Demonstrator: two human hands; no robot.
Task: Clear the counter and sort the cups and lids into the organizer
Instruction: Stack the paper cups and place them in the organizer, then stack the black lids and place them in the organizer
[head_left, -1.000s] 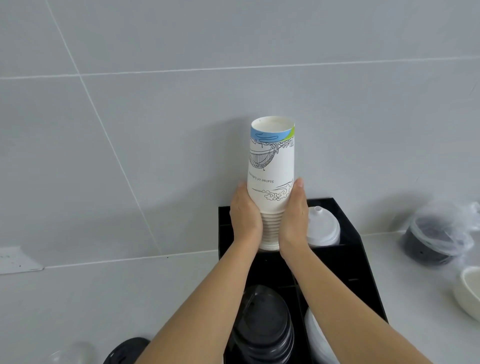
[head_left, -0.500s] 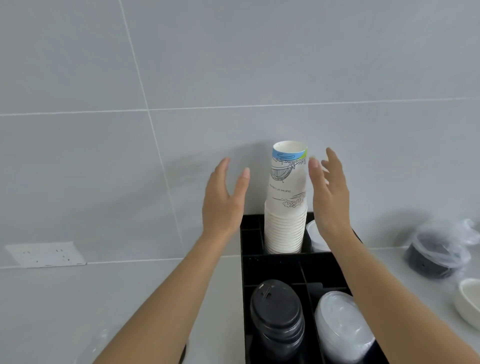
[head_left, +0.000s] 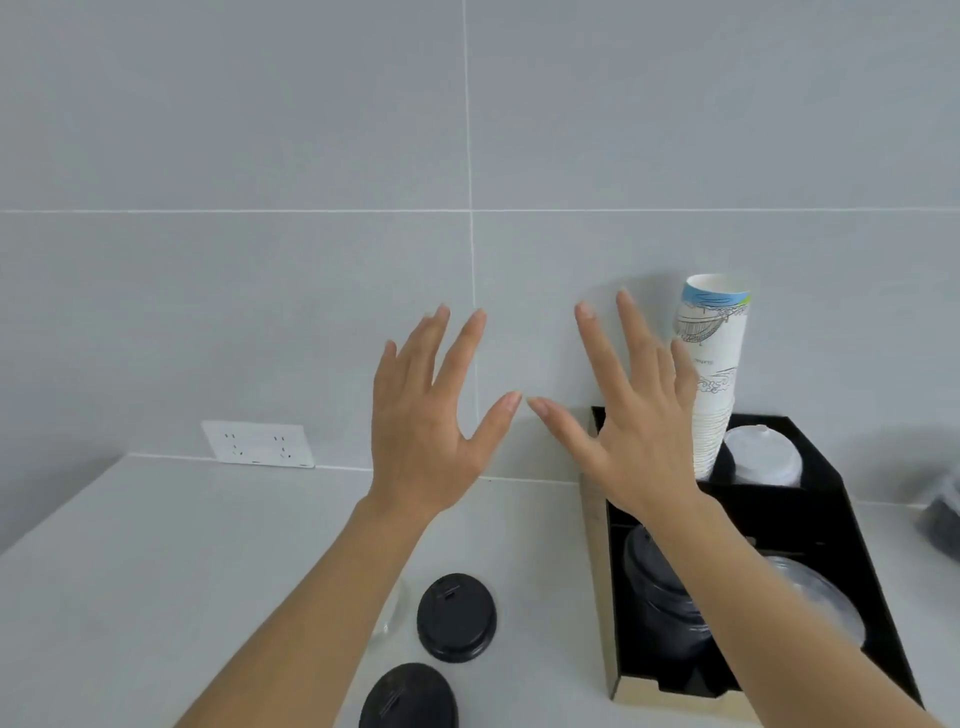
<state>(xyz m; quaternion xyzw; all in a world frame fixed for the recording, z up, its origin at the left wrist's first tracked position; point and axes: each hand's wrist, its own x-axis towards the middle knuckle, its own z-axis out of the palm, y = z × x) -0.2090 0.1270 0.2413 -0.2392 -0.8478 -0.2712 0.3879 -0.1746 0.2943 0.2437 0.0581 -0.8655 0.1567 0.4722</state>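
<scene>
A tall stack of white printed paper cups (head_left: 714, 364) stands upside down in the back left compartment of the black organizer (head_left: 826, 499). White lids (head_left: 762, 460) fill the compartment to its right. A stack of black lids (head_left: 657, 597) and clear lids (head_left: 826, 603) sit in the front compartments, partly hidden by my right arm. My left hand (head_left: 426, 415) and my right hand (head_left: 634, 415) hover empty with fingers spread, left of the cup stack. Two black lids (head_left: 456, 617) (head_left: 410, 699) lie on the counter below my left arm.
A clear lid (head_left: 387, 613) peeks out beside my left forearm. A white wall socket (head_left: 258, 443) sits on the tiled wall at the left. A bagged dark object (head_left: 943, 514) lies at the right edge of the grey counter (head_left: 156, 571).
Both hands let go of the cup stack, which now stands in the organizer. The hands have drifted left and away from it, fingers spread, as my view swung left.
</scene>
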